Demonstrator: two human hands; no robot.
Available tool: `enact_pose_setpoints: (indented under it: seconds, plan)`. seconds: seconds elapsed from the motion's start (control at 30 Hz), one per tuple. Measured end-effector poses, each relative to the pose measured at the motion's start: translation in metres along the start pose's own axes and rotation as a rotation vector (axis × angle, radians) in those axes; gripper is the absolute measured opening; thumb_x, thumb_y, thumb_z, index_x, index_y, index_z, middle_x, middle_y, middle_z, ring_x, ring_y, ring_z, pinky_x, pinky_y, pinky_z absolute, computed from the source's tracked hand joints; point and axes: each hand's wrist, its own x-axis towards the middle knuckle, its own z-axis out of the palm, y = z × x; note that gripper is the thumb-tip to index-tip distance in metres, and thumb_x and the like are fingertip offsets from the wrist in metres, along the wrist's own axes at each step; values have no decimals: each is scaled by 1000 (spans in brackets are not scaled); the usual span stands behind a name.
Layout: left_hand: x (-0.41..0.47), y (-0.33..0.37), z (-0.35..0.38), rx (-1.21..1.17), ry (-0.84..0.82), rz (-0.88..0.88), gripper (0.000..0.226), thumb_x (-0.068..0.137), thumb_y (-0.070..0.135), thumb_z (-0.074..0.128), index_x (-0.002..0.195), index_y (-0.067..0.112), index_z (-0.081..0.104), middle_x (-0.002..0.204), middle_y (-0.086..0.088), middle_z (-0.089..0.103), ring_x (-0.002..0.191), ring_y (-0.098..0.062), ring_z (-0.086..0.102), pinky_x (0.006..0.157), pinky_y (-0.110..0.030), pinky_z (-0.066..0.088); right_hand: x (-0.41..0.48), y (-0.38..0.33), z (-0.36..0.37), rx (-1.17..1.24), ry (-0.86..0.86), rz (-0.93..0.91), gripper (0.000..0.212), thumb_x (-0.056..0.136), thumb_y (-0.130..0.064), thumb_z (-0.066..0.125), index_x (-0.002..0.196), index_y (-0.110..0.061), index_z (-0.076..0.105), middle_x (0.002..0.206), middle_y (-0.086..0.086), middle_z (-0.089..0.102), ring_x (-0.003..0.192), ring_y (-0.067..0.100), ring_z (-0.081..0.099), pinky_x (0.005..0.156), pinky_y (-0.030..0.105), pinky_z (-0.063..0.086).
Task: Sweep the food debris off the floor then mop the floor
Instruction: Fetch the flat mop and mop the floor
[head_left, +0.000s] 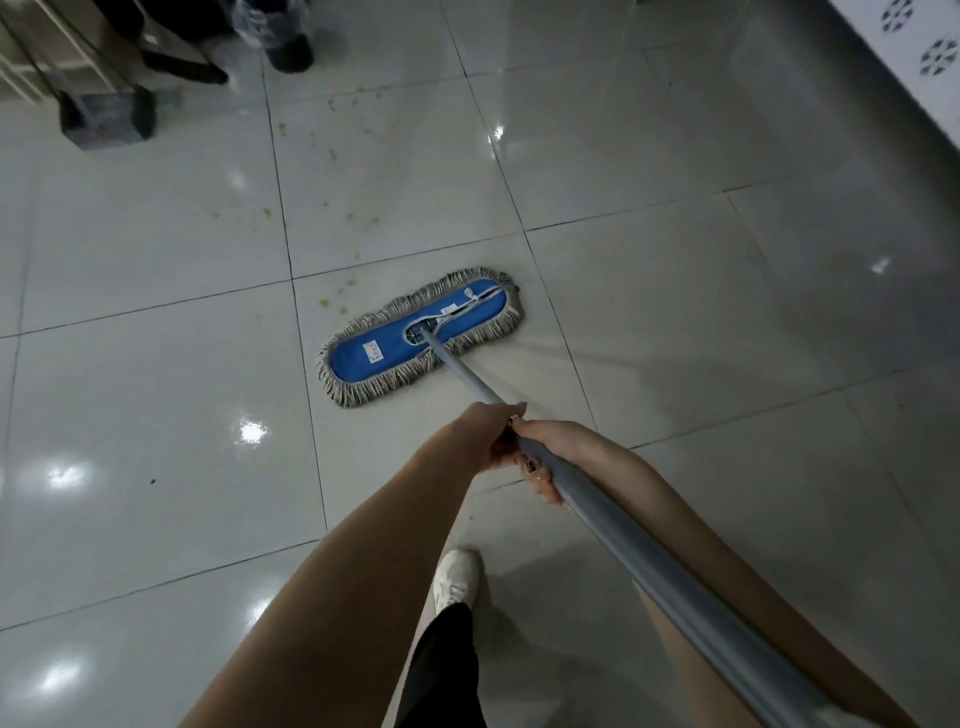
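A flat blue mop head (415, 338) with a beige fringe lies on the glossy tiled floor (156, 389), angled up to the right. Its grey handle (623, 545) runs back toward me. My left hand (491, 434) grips the handle from the left, and my right hand (550, 457) is wrapped around it just behind, the two touching. Yellowish food stains (332, 304) spot the tiles right beyond the mop's left end, and more specks (332, 153) spread farther away.
A dark dustpan and broom (109, 117) stand at the far left by a cabinet. Another person's feet (285, 41) are at the top. A white patterned wall or counter edge (919, 57) runs along the upper right. My white shoe (457, 577) is below my hands.
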Motion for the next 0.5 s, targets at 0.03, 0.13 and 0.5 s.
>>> enact_pose_setpoints:
  seconds: [0.03, 0.13, 0.5]
  plan:
    - [7, 18, -9, -12, 12, 3, 27, 90, 25, 61, 75, 5, 53, 60, -8, 59, 32, -12, 57, 35, -17, 47, 4, -21, 6, 5, 0, -1, 48, 97, -49, 39, 67, -10, 38, 31, -1, 39, 19, 7, 36, 27, 8, 30]
    - [19, 48, -26, -50, 37, 17, 24, 88, 23, 63, 75, 5, 54, 64, -8, 59, 43, -14, 60, 36, -17, 46, 11, -57, 16, 18, -10, -15, 46, 97, -48, 38, 70, -11, 39, 30, -1, 38, 20, 7, 35, 28, 7, 29]
    - [43, 92, -28, -140, -80, -51, 21, 95, 15, 51, 79, 3, 44, 70, -10, 51, 58, -19, 55, 37, -19, 49, 9, -106, 8, 13, -11, 111, 52, 93, -53, 43, 63, -11, 43, 36, -2, 44, 22, 5, 40, 27, 9, 33]
